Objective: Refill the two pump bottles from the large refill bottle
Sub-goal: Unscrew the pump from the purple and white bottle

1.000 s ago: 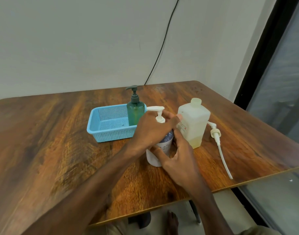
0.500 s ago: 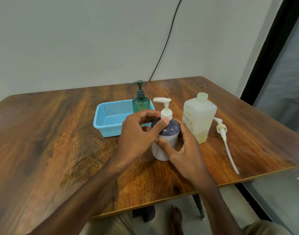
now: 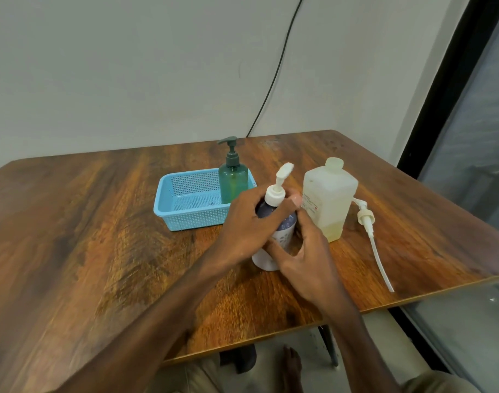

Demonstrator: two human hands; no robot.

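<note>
A white pump bottle [image 3: 282, 236] with a dark purple top part stands mid-table, tilted slightly to the right. My left hand [image 3: 248, 225] grips its shoulder just under the white pump head [image 3: 279, 185]. My right hand [image 3: 305, 253] holds the lower body from the right side. The large translucent refill bottle [image 3: 329, 199], capped, with a little yellowish liquid at the bottom, stands just right of them. A green pump bottle [image 3: 232, 180] stands in the right end of a blue basket [image 3: 186, 219].
A loose white pump with a long dip tube [image 3: 373, 236] lies on the wooden table [image 3: 101, 236] right of the refill bottle, close to the right edge. A black cable runs down the wall behind. A dark window frame stands at the right.
The white pump head has turned from pointing left to pointing up and right. My left hand has shifted round the bottle's shoulder. The bottle leans a little more.
</note>
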